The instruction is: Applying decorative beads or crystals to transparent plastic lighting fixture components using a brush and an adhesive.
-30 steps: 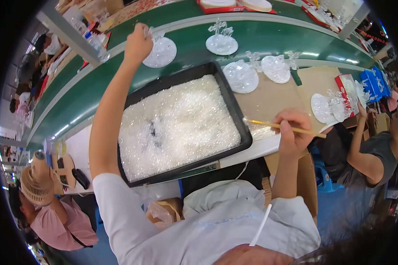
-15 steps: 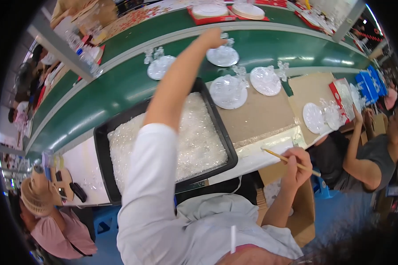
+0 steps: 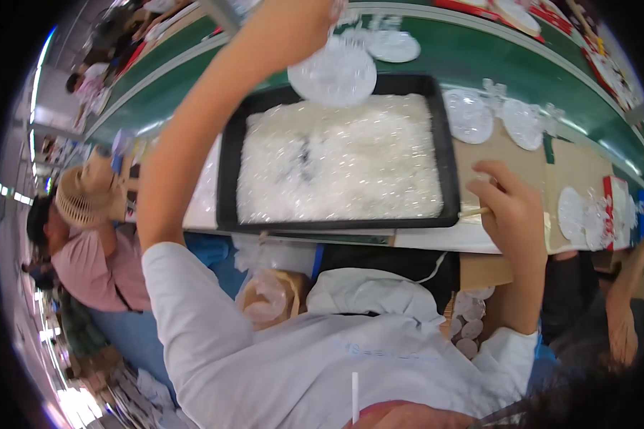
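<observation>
My left hand (image 3: 297, 28) is up at the top edge, its fingers closed on a clear plastic piece joined to a round white disc (image 3: 333, 75). The disc hangs tilted over the far rim of a black tray (image 3: 447, 157). Glittering clear granules (image 3: 365, 157) fill the tray, with a few dark gaps left of the middle. Just beyond the tray's right side, my right hand (image 3: 511, 207) is closed around a thin wooden brush (image 3: 474, 212), which is mostly hidden. Another white disc (image 3: 396, 46) with a clear figure lies behind the held one.
Two white discs with clear figures (image 3: 469, 118) (image 3: 524, 123) sit on cardboard to the right. Further right lie another disc (image 3: 571, 214) and a red box (image 3: 615, 207). The green conveyor (image 3: 157, 93) runs behind. A person in pink (image 3: 104, 264) sits at left.
My left hand has drawn a white disc back from the conveyor to above the tray. My view has turned, and the right hand, still with the brush, is now nearer the tray.
</observation>
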`<state>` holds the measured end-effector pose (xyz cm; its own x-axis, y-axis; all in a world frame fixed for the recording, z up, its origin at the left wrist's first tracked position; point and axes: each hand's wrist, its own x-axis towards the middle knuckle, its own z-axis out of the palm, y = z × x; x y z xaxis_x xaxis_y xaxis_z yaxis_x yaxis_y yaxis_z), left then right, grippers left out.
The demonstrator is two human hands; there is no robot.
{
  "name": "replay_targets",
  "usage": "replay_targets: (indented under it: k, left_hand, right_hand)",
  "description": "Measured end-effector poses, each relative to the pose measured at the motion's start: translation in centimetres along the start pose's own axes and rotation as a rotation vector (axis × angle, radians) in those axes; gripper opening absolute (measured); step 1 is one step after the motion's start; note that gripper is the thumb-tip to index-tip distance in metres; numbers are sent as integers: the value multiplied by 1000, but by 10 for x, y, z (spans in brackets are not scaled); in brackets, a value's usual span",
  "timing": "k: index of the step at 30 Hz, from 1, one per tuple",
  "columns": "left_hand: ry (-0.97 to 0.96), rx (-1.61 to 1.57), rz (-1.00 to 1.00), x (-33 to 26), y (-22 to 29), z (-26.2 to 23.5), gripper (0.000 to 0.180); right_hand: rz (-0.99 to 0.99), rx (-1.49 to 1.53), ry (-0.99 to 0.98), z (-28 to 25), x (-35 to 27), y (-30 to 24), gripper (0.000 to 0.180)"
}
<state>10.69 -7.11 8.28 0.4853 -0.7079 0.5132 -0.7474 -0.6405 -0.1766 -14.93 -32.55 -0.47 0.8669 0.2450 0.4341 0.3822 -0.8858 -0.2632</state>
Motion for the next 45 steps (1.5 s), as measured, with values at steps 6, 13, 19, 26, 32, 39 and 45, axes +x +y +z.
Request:
replay_targets:
  k: [6, 13, 19, 26, 32, 39, 45]
  left_hand:
    - [-210, -138, -347, -144, 11, 12, 12]
    - [-262, -410, -522, -175, 22, 40, 22]
    - [-407, -530, -448, -173, 17, 3, 51]
    - [-190, 367, 531, -153, -9, 17, 38]
    - [-256, 417, 847, -135, -21, 26, 14]
    - [-715, 237, 737, -113, 12, 3, 29]
    - [-868, 105, 513, -112, 35, -2, 45]
  right_hand:
    - [-336, -481, -349, 53, 69, 9, 3]
    - [-559, -665, -576, 117, 94, 0, 8]
    - [-645, -315, -423, 101, 94, -13, 7]
    - [-523, -474, -958, 101, 92, -32, 15]
    - [-534, -141, -620, 95, 91, -31, 11]
    - [-423, -104, -962, 91, 92, -41, 10]
    - [-389, -99, -935, 78, 100, -41, 14]
